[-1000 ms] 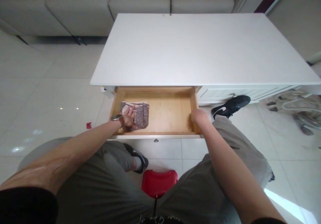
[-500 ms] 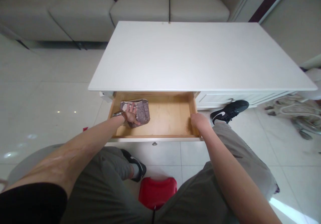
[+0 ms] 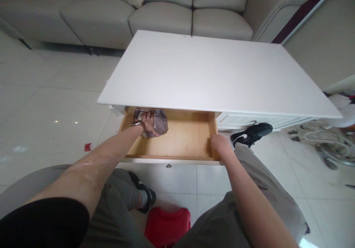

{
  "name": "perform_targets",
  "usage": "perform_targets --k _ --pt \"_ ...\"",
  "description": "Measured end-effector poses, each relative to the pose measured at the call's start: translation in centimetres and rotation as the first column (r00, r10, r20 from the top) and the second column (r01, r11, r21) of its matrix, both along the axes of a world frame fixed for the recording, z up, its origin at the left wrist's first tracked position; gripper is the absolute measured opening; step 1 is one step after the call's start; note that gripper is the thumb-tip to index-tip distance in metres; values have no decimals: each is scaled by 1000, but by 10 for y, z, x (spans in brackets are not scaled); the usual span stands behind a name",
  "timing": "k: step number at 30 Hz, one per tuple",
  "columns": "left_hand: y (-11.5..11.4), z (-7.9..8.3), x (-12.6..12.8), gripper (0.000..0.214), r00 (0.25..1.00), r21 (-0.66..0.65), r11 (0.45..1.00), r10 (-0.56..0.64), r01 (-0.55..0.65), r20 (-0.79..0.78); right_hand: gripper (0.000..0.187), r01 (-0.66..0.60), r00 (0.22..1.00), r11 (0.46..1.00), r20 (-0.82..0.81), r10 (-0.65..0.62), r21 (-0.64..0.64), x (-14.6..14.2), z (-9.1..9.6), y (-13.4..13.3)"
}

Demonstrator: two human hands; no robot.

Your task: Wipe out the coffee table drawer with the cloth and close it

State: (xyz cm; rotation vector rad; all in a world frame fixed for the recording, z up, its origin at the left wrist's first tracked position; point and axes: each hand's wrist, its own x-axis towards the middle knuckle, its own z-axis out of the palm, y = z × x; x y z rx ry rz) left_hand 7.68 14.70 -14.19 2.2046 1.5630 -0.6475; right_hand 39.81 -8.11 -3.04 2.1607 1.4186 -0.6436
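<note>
Inside the pulled-out wooden drawer (image 3: 185,135), at its left end, is a mottled purple-brown folded cloth (image 3: 161,122). My left hand (image 3: 149,124) lies over the cloth with its fingers curled into it, and the cloth bunches up on both sides of the palm. The wrist wears a watch with a brown strap (image 3: 139,123). At the drawer's right side, my right hand (image 3: 220,143) is closed over the top edge of the side wall; its fingertips are hidden. The drawer belongs to a white coffee table (image 3: 216,74).
Beyond the table stands a grey sofa (image 3: 163,18). A red plastic stool (image 3: 168,227) is between my legs. My black shoe (image 3: 252,134) rests by the table's right-hand front. A small red scrap (image 3: 87,147) lies on the tiled floor at left.
My left fingers have curled further in, and the cloth, flatter before, is now bunched and shifted slightly right. My right hand keeps its place on the drawer side. The view has tilted.
</note>
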Motion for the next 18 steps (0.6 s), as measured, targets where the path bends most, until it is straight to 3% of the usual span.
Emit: perform_targets --k 11,18 --pt "-32 6 3 167 998 -62 997 40 -43 -49 48 -30 1000 999 9 30 -28 4 -11 -2" --pt "-50 -2 -2 156 998 -58 998 24 -27 -59 44 -42 999 997 -6 42 -67 2 -10 -8"
